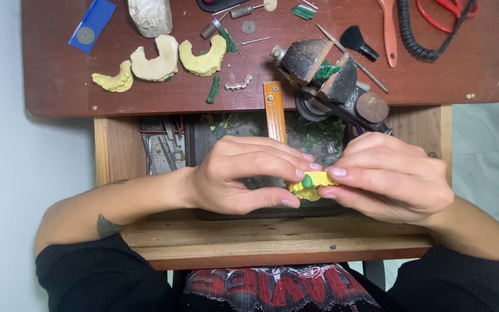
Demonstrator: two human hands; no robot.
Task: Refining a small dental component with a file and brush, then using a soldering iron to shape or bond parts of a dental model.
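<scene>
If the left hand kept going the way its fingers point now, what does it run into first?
The left hand points toward the right hand. First in line is the yellow cast with its green bit, already pinched between both hands; just past it, the right fingertips. Depth looks level, though one view can't confirm.

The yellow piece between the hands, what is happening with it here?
A person holds a small yellow dental cast with a green wax tooth on it, pinched between the left hand and the right hand, over an open wooden drawer. On the brown bench behind lie three more casts, a small dark vise gripping green material, a black brush and bits of green wax.
</scene>
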